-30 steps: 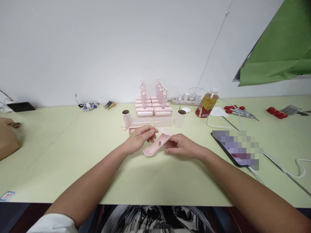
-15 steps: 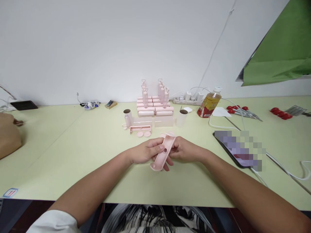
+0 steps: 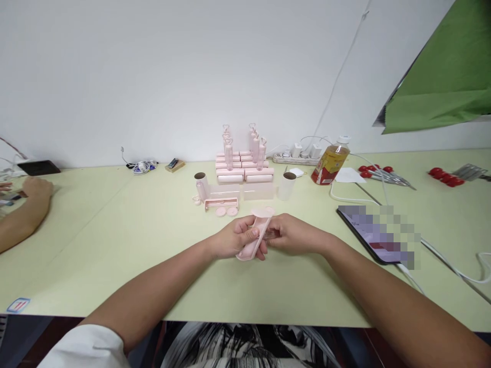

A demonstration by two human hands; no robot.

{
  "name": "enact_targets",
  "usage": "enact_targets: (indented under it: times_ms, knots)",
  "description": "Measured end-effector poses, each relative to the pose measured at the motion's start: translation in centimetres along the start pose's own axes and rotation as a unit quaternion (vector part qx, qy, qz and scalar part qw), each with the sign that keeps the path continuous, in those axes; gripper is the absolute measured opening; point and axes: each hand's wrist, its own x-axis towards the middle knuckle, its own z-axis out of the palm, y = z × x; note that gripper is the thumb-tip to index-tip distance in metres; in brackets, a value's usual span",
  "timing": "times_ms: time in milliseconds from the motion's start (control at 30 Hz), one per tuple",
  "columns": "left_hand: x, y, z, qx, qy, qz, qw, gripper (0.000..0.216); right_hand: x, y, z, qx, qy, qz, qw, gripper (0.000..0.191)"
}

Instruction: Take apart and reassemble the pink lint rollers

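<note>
My left hand [image 3: 235, 240] and my right hand [image 3: 292, 234] meet over the middle of the pale green table [image 3: 115, 245], both closed on one long pink plastic handle piece [image 3: 256, 236]. Its heart-shaped end points away from me and its rounded end sticks out below my left fingers. Behind my hands lie a pink frame part with two round pink caps [image 3: 222, 205], two paper-core rolls [image 3: 201, 186], and a stack of pink rollers with upright handles [image 3: 243, 162].
A phone [image 3: 378, 234] with a white cable lies at the right. A bottle of amber liquid [image 3: 330, 162], a power strip [image 3: 297, 154] and red-handled tools [image 3: 378, 173] stand behind. Another person's arm [image 3: 23, 214] rests at the far left. Green cloth [image 3: 441, 82] hangs upper right.
The pink piece has turned from lying slanted to pointing away from me, and my left fingers have wrapped over it. The head view shifted slightly; the other person's arm moved at the left.
</note>
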Motion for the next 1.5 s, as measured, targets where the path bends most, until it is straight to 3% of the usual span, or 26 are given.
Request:
enact_targets:
  times_ms: [167,333,467,567,633,700,800,900,967,1167,1367,1433,1500]
  knots:
    - [0.8,-0.6,0.9,-0.004,0.046,0.062,0.997,0.046,-0.2,0.1,-0.7,-0.064,0.052,0.012,0.997,0.019]
    - [0.9,-0.5,1.8,0.013,0.088,0.09,0.992,0.042,-0.5,0.0,-1.5,-0.141,0.058,0.012,0.988,0.02]
    - [0.2,1.7,0.8,0.024,0.162,0.099,0.982,0.044,-1.1,1.1,-3.0,-0.252,0.091,0.043,0.963,0.033]
    - [0.7,3.8,-0.8,0.164,0.235,0.104,0.952,0.034,-1.2,1.8,-3.2,-0.294,0.1,0.031,0.95,0.041]
    - [2.0,4.9,-1.6,0.357,0.266,0.098,0.89,0.026,-0.8,1.8,-2.4,-0.295,0.066,-0.009,0.953,0.044]
    - [3.9,5.3,-2.2,0.545,0.276,0.096,0.786,0.02,-0.4,1.7,-1.4,-0.293,0.026,-0.04,0.955,0.044]
    - [7.3,4.7,-2.7,0.714,0.242,0.078,0.653,0.018,0.0,1.6,-0.2,-0.295,0.002,-0.033,0.955,0.04]
    - [9.8,3.3,-3.2,0.804,0.179,0.059,0.565,0.015,0.0,1.8,0.2,-0.289,-0.01,-0.004,0.957,0.036]
    - [10.6,2.4,-3.5,0.831,0.147,0.064,0.533,0.012,0.0,1.8,0.1,-0.288,-0.014,0.007,0.958,0.033]
    - [10.7,1.5,-4.1,0.836,0.135,0.077,0.526,0.014,0.6,1.3,0.3,-0.289,-0.006,0.027,0.957,0.029]
    - [9.7,3.0,-3.8,0.825,0.137,0.058,0.545,0.017,1.0,1.6,0.5,-0.295,0.017,0.03,0.955,0.036]
    - [8.8,3.8,-3.1,0.805,0.152,0.064,0.57,0.02,0.9,1.6,0.5,-0.301,0.042,0.035,0.952,0.041]
    - [7.2,4.6,-1.9,0.754,0.177,0.077,0.628,0.027,0.8,1.4,0.4,-0.309,0.074,0.054,0.947,0.043]
